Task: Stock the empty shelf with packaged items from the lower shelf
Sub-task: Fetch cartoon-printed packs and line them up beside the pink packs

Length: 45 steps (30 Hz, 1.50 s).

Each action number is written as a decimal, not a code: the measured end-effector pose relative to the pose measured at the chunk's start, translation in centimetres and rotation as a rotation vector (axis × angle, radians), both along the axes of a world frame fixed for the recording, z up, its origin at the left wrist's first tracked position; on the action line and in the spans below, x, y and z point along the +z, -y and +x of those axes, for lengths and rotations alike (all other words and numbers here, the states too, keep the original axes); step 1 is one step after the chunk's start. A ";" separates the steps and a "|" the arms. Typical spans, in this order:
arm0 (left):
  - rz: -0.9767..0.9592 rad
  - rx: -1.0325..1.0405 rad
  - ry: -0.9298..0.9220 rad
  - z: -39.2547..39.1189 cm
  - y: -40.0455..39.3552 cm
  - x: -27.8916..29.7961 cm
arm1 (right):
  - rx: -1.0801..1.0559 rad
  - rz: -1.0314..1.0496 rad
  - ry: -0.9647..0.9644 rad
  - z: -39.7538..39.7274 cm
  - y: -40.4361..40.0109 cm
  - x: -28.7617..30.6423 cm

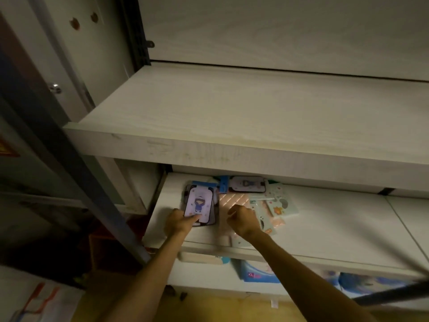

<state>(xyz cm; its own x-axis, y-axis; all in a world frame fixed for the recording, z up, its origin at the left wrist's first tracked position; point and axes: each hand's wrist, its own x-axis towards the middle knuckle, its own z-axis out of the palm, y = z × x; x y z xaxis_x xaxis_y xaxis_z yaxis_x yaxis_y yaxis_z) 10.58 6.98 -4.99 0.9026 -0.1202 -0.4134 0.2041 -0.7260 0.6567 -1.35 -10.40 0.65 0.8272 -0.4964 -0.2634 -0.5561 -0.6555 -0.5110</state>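
Note:
A bare pale wooden shelf (232, 112) spans the middle of the view. Below it, on the lower white shelf (336, 228), lies a cluster of flat packaged items. My left hand (177, 223) grips the near end of a purple cartoon-girl pack (199, 203), thumb on top, at the cluster's left. My right hand (242, 218) is curled over a pink striped pack (233, 199); whether it holds that pack is hidden. A second cartoon-girl pack (247, 184) lies at the back. Pale green and peach packs (277, 204) lie to the right.
A dark metal upright (76, 173) slants down the left side. A door with a round knob (54, 88) stands at far left. Blue-and-white packs (257, 271) sit on a shelf underneath. A dark bar (394, 292) crosses the bottom right.

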 end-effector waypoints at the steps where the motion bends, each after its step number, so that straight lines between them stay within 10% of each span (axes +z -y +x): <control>1: -0.036 0.013 -0.014 0.3 -0.5 0.1 | -0.016 0.007 -0.006 0.6 -0.7 -0.2; 19: -0.685 0.238 -0.296 1.5 -5.0 4.6 | -0.045 -0.152 -0.206 6.0 -7.0 -2.8; 31: -0.808 0.040 -0.408 0.2 -4.1 5.4 | -0.639 0.906 0.287 1.1 -2.2 -0.9; 45: -0.769 -0.271 -0.443 -13.7 7.7 7.2 | -0.793 0.985 0.666 -20.4 6.3 2.5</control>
